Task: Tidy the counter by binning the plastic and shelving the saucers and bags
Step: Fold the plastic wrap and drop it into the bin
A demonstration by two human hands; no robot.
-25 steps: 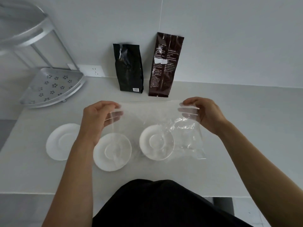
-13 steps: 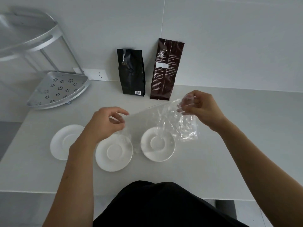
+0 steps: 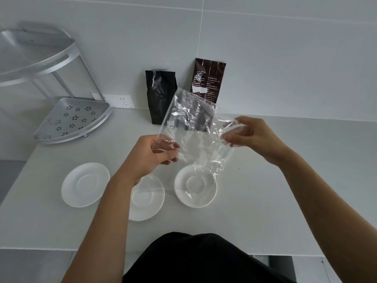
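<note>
A crumpled clear plastic sheet [image 3: 191,127] hangs in the air above the counter, held at both ends. My left hand [image 3: 151,154] pinches its lower left corner and my right hand [image 3: 251,135] grips its right edge. Three white saucers lie on the counter below: the left saucer [image 3: 85,184], the middle saucer [image 3: 149,199] partly under my left forearm, and the right saucer [image 3: 195,186] beneath the plastic. A black bag [image 3: 159,88] and a brown bag [image 3: 210,76] lean against the wall, partly hidden behind the plastic.
A two-tier metal corner shelf [image 3: 71,121] stands at the back left, its perforated lower tray resting on the counter. A wall socket [image 3: 122,101] sits behind it. The counter's front edge [image 3: 61,249] runs close to my body.
Both hands have lifted the plastic off the saucers and drawn closer together. The sheet now bunches up and stands tilted in front of the bags.
</note>
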